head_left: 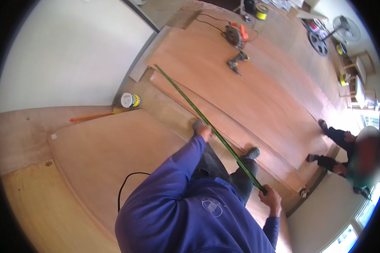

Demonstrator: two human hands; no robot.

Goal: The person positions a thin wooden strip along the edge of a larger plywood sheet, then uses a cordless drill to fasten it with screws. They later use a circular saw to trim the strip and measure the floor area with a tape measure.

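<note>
A long, thin green strip (195, 109) stretches diagonally in front of me, over the reddish-brown plywood sheets (185, 55). Its far end reaches the sheets' left edge; I cannot make out whether it rests there. At its near end on the right, my right hand (272, 201) is closed around the strip. My left hand (204, 132) is beside the strip's middle, above my shoe. Its fingers are blurred, so I cannot tell whether they touch the strip.
A circular saw (234, 35) and a cordless drill (237, 63) lie on the far plywood. On the left stands a white-and-yellow tub (131, 100) near an orange stick (92, 117). A co-worker (337, 145) crouches at the right. A fan (344, 28) and chairs (359, 80) stand beyond.
</note>
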